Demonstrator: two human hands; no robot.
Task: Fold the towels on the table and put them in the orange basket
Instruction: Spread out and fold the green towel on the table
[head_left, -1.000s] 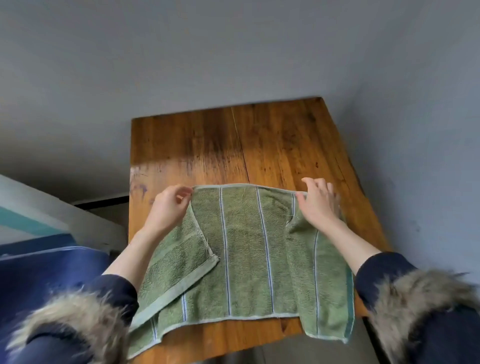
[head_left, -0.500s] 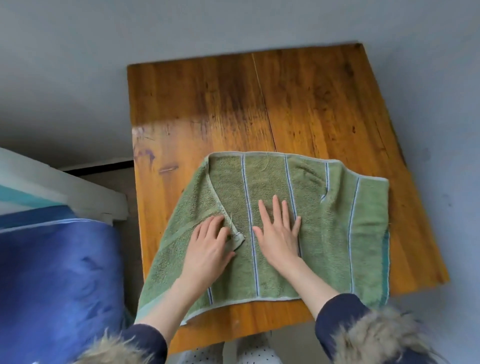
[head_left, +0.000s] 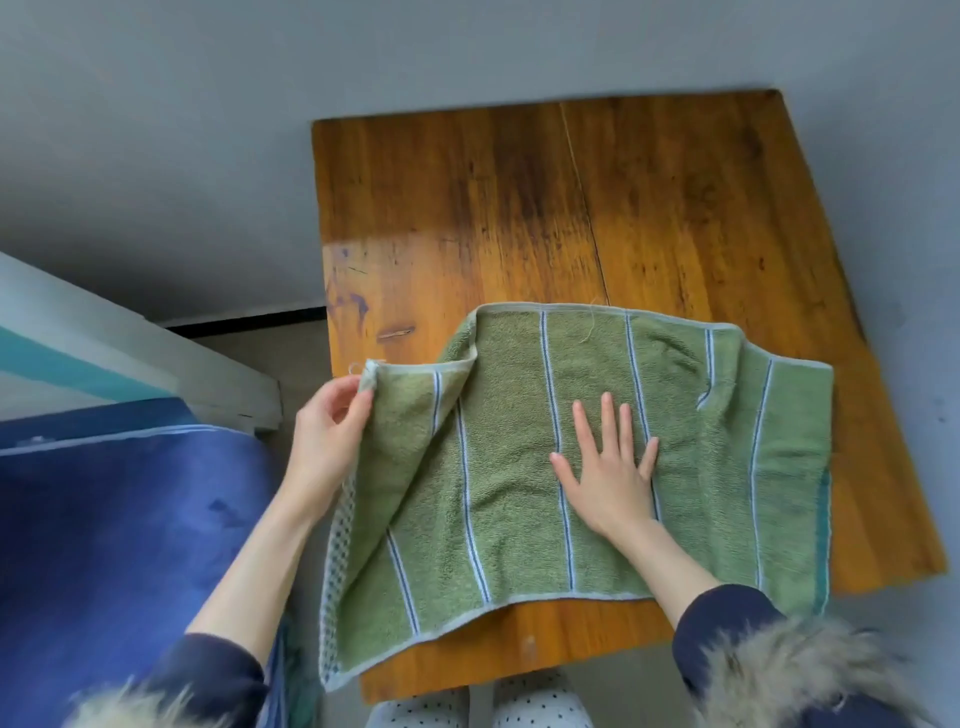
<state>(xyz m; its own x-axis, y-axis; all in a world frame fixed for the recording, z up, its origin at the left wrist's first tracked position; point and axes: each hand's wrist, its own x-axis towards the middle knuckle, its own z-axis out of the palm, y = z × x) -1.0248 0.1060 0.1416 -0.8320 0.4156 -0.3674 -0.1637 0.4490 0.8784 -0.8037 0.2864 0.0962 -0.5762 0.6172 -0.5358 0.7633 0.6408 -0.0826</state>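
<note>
A green towel (head_left: 685, 441) with thin blue-and-white stripes lies spread over the near half of the wooden table (head_left: 519, 208). Its left part hangs past the table's left edge. My left hand (head_left: 327, 441) pinches the towel's left corner and holds it up just off that edge. My right hand (head_left: 610, 467) lies flat, fingers spread, on the middle of the towel. The towel's right end has a small fold near the top and reaches the table's right edge. No orange basket is in view.
A blue padded surface (head_left: 114, 545) fills the lower left, with a white and teal ledge (head_left: 130, 364) behind it. Grey floor surrounds the table. My knees in dotted fabric (head_left: 441, 709) show under the near table edge.
My left hand has taken the folded-over left corner and pulled it outward to the left, unfolding it. My right hand stays flat on the towel's middle. The view has shifted slightly.
</note>
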